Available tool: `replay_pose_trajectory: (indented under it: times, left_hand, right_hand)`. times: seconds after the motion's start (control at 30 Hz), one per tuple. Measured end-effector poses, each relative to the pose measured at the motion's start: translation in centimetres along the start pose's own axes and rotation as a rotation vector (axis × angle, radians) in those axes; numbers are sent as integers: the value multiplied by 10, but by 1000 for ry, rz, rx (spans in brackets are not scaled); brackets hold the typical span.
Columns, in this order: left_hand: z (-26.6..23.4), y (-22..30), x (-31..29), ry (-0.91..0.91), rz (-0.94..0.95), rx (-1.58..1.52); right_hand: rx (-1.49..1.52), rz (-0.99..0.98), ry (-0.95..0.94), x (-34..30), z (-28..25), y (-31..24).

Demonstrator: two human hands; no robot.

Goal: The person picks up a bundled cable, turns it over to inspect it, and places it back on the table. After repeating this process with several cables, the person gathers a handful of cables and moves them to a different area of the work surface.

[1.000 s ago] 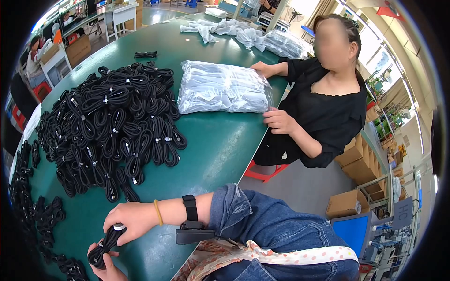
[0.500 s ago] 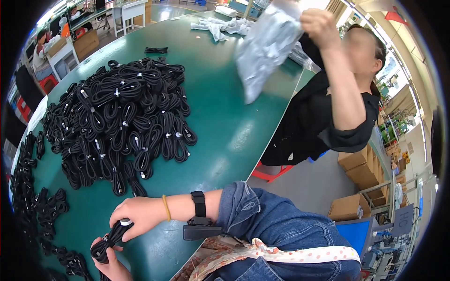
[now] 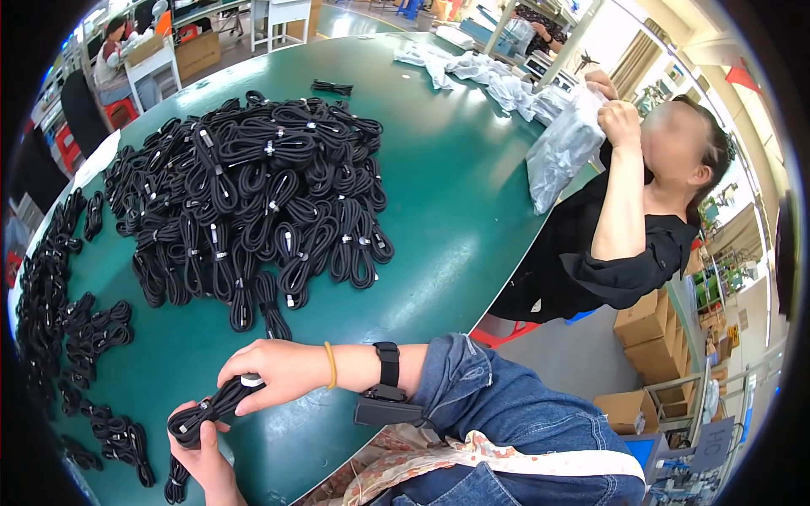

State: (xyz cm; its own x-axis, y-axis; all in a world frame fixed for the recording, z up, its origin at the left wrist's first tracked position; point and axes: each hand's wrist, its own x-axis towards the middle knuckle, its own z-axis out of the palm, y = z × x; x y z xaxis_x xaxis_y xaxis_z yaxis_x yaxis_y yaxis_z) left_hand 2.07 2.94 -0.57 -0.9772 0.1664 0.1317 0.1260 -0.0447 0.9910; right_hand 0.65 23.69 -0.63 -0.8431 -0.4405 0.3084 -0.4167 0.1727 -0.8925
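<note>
A coiled black cable (image 3: 211, 408), bundled into a long loop, is stretched between my two hands above the green table. My left hand (image 3: 205, 451) pinches its near end between thumb and fingers. My right hand (image 3: 272, 371), with a yellow band and a black strap on the wrist, grips the other end beside a white, light-coloured piece. Just below my left hand lies another coiled cable (image 3: 176, 481), partly hidden by it. Beyond my hands rises a big pile of similar black coiled cables (image 3: 253, 177).
Many more coiled cables (image 3: 51, 287) line the table's left edge. On the right, a co-worker in black (image 3: 624, 244) holds up a clear plastic bag (image 3: 564, 143). Crumpled plastic bags (image 3: 481, 72) lie along the far edge of the green table (image 3: 447, 219). Cardboard boxes (image 3: 650, 329) stand behind.
The view has shifted, so the pile sits further right. The co-worker's plastic bag has moved back and lower, now with both hands at its top. My hands keep hold of the same cable.
</note>
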Motion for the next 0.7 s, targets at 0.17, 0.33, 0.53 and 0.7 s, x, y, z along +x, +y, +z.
replay_pose_trajectory:
  times: [0.17,0.33,0.53,0.7]
  left_hand:
    - [-8,-1,-2,-11,4,32]
    - [-9,9,-4,2,-46,60]
    - [-2,13,1,-21,-152,-137]
    - [-7,9,1,-46,-153,-207]
  right_hand:
    - [70,32,-65,1,3,-1]
    - [107,-28,-58,3,4,-6]
    - [197,88,-98,6,0,-9]
    - [443,338,-82,8,4,-18]
